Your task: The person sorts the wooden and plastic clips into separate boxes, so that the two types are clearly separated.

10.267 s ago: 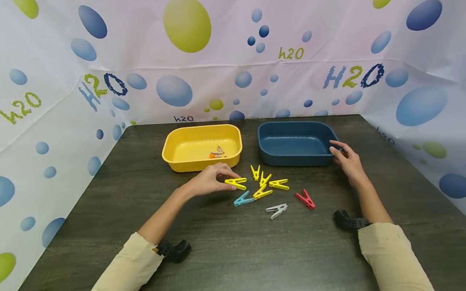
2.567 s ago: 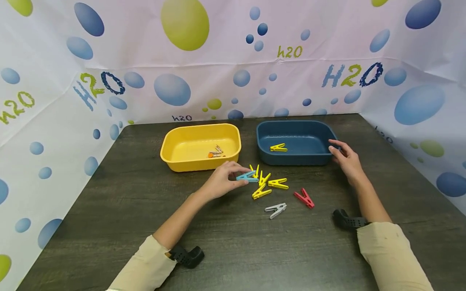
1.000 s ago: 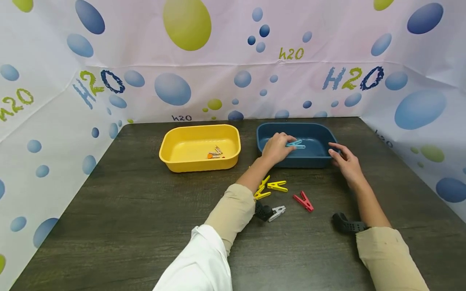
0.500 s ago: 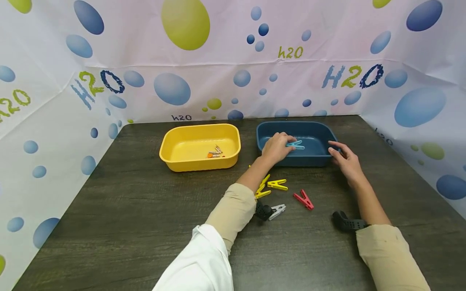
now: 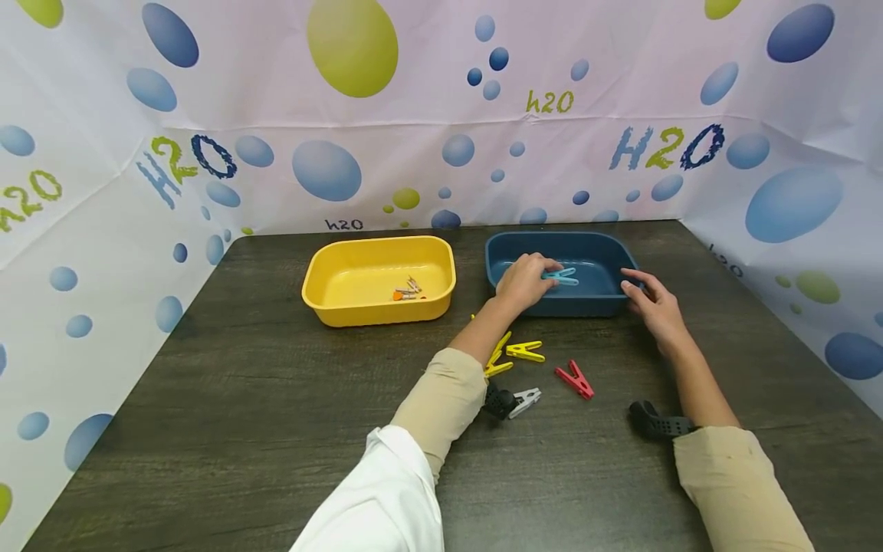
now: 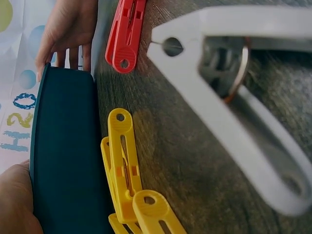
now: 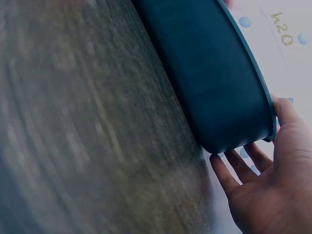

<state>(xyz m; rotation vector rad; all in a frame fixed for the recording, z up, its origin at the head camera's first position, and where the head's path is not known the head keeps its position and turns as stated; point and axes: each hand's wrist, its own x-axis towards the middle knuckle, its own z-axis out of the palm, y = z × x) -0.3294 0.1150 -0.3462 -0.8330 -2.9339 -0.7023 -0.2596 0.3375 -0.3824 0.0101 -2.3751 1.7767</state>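
Note:
My left hand (image 5: 523, 282) reaches over the near wall of the dark blue bin (image 5: 572, 307) and pinches a light blue clothespin (image 5: 564, 277) inside it. The bin's right end is held by my right hand (image 5: 658, 310); in the right wrist view one digit laps over the rim and other fingers (image 7: 225, 170) touch the outer wall. In front of the bin lie several yellow clothespins (image 5: 526, 351), partly covered by the left forearm. A red clothespin (image 5: 575, 379) and a white-grey clothespin (image 5: 526, 402) lie nearer. The left wrist view shows the white-grey clothespin (image 6: 195, 73) up close.
To the left stands a yellow bin (image 5: 372, 312) with a few small items (image 5: 408, 290), some orange, too small to identify. Dark wood-grain tabletop (image 5: 262, 399) lies around both bins. A printed sheet (image 5: 428, 115) forms the backdrop.
Earlier, a yellow clothespin went into the dark blue bin; my left hand hides that spot now. The light blue clothespin moved from the table into the bin. The last second shows almost no movement.

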